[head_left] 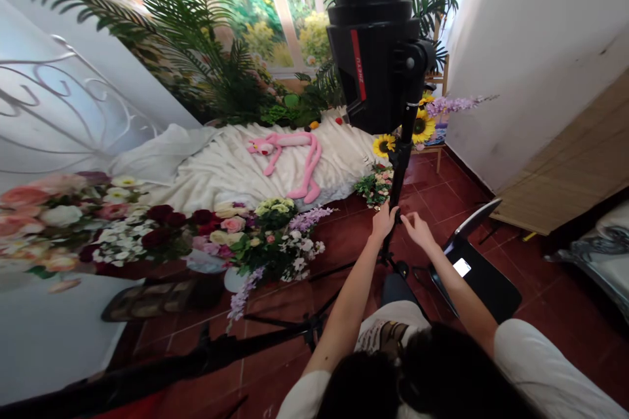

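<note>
A black studio light (371, 65) with a red stripe sits on top of a black light stand (401, 163) in front of me. My left hand (382, 222) is closed around the stand's pole below the light. Just to the right, my right hand (417, 229) has its fingers pinched at a small dark knob (398, 215) on the side of the pole. The fingers partly hide the knob. Below my hands, the stand's lower part goes down towards the red tiled floor.
A pink plush toy (307, 160) lies on a white draped bed (211, 163). Artificial flowers (265, 236) stand to the left. A black chair (486, 285) bearing a phone (462, 267) is at my right. Another black stand (211, 353) crosses the lower left, its legs spread.
</note>
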Available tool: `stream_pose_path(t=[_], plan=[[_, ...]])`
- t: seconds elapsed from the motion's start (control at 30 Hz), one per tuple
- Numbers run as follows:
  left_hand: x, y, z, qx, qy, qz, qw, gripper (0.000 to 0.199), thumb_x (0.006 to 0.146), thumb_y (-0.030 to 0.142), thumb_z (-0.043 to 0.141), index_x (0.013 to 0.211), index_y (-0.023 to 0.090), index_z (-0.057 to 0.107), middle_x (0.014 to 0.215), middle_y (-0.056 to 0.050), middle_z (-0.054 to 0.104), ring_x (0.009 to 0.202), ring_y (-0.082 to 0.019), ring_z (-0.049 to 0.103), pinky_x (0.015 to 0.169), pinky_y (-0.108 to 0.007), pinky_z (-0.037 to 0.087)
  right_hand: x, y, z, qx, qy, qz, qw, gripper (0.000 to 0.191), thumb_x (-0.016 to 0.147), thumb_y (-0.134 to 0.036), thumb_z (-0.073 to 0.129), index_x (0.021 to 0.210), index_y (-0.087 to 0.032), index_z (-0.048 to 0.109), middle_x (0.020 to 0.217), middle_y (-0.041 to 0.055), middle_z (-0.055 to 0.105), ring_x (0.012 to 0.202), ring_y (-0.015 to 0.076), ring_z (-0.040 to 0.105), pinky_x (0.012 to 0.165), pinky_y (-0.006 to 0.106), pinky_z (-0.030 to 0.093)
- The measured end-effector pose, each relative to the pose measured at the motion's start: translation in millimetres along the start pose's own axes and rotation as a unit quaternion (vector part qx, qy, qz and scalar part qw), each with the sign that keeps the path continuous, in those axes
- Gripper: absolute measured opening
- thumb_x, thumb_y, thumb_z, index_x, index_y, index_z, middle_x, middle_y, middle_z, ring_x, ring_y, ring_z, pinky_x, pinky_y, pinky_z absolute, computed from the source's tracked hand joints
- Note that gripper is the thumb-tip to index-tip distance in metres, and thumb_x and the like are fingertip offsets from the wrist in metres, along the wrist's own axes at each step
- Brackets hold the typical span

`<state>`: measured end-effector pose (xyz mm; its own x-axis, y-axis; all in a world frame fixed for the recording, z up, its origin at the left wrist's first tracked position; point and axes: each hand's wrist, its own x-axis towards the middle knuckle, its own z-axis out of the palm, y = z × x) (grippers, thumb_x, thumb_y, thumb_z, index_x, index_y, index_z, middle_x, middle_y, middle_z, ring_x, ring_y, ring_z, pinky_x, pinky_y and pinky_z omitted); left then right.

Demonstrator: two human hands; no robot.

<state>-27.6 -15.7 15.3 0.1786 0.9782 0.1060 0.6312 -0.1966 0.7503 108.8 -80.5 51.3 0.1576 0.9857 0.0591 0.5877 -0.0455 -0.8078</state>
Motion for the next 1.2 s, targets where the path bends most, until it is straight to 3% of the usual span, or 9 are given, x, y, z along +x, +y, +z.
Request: stream_pose_path(t=[0.17,0.23,0.37,0.5,0.6,0.73,0.87,1.07,1.2], plan=[[1.5,-1.0,0.1,-0.011,-0.004,0.002,1.0,0.048,0.094,0.052,0.035,0.125,0.02,0.051,0.112,-0.011,0.066,0.103,-0.022,0.064,0.086,-0.028,0.044,-2.1,9.5,29.5,0.152,-0.019,0.095,0.984,0.039,0.091,-0.047,0.037,0.064,-0.022,0.051,0.06,0.0006,0.058,0.056,0.0162,0.056,0.06,0.025,0.042],[2.1,-1.5,0.2,-0.015,-0.004,0.005,1.0,0.048,0.094,0.052,0.034,0.125,0.019,0.052,0.112,-0.012,0.066,0.101,-0.022,0.065,0.085,-0.028,0.044,1.9,2.7,34.8,0.309,-0.062,0.179,0.932,0.038,0.091,-0.037,0.035,0.057,-0.023,0.042,0.049,-0.0027,0.047,0.042,0.0123,0.041,0.048,0.023,0.035],[2.8,-2.9,1.2,-0.012,-0.001,0.002,1.0,0.048,0.094,0.051,0.035,0.125,0.018,0.051,0.114,-0.012,0.066,0.1,-0.023,0.065,0.083,-0.028,0.045,6.4,-5.2,32.9,0.572,-0.147,0.249,0.768,0.033,0.082,-0.014,0.04,0.054,-0.023,0.025,0.043,-0.0081,0.028,0.037,0.0085,0.021,0.041,0.018,0.023],[3.6,-3.5,2.6,-0.011,-0.001,-0.007,1.0,0.047,0.093,0.05,0.038,0.125,0.018,0.051,0.113,-0.012,0.067,0.098,-0.022,0.065,0.082,-0.028,0.046,6.3,-8.3,31.3,0.651,-0.125,0.267,0.699,0.033,0.077,-0.005,0.04,0.054,-0.022,0.023,0.042,-0.0087,0.025,0.037,0.0079,0.017,0.039,0.017,0.02],[4.8,-0.5,3.2,-0.033,-0.001,-0.004,0.999,0.043,0.094,0.048,0.039,0.123,0.019,0.051,0.111,-0.011,0.067,0.098,-0.022,0.065,0.083,-0.029,0.046,6.3,-14.3,35.6,0.647,-0.085,0.275,0.706,0.03,0.075,-0.004,0.038,0.055,-0.022,0.024,0.042,-0.0084,0.026,0.036,0.0079,0.017,0.039,0.017,0.021],[-2.9,-0.6,-4.3,-0.1,-0.009,0.012,0.995,0.038,0.094,0.041,0.043,0.124,0.019,0.051,0.119,-0.01,0.064,0.106,-0.018,0.062,0.091,-0.028,0.046,1.4,-28.5,52.1,0.584,0.021,0.295,0.756,0.023,0.077,-0.011,0.035,0.059,-0.023,0.027,0.044,-0.0071,0.035,0.033,0.0076,0.017,0.037,0.02,0.02],[-46.8,-29.7,-37.5,-0.13,0.034,-0.01,0.991,0.037,0.094,0.035,0.043,0.124,0.018,0.052,0.126,-0.01,0.06,0.116,-0.016,0.057,0.101,-0.03,0.042,-11.5,-49.2,84.1,0.521,0.046,0.29,0.802,0.019,0.083,-0.027,0.032,0.065,-0.023,0.033,0.049,-0.0063,0.042,0.033,0.0066,0.023,0.035,0.019,0.021],[-186.0,-91.5,-119.4,-0.099,0.266,-0.205,0.936,0.034,0.092,0.045,0.042,0.097,0.019,0.064,0.098,-0.006,0.071,0.088,-0.017,0.065,0.087,-0.031,0.049,-25.8,-110.4,156.6,0.42,-0.203,0.208,0.859,0.025,0.085,-0.037,0.039,0.07,-0.019,0.049,0.053,-0.0027,0.05,0.038,0.0061,0.035,0.037,0.018,0.025],[-272.1,-95.1,-157.3,-0.036,0.414,-0.28,0.865,0.033,0.09,0.048,0.043,0.086,0.023,0.064,0.084,-0.003,0.071,0.079,-0.019,0.065,0.08,-0.033,0.05,-44.5,-173.2,212.8,0.294,-0.458,0.078,0.835,0.029,0.086,-0.039,0.046,0.072,-0.017,0.057,0.054,-0.0012,0.057,0.04,0.0058,0.041,0.037,0.016,0.027]])
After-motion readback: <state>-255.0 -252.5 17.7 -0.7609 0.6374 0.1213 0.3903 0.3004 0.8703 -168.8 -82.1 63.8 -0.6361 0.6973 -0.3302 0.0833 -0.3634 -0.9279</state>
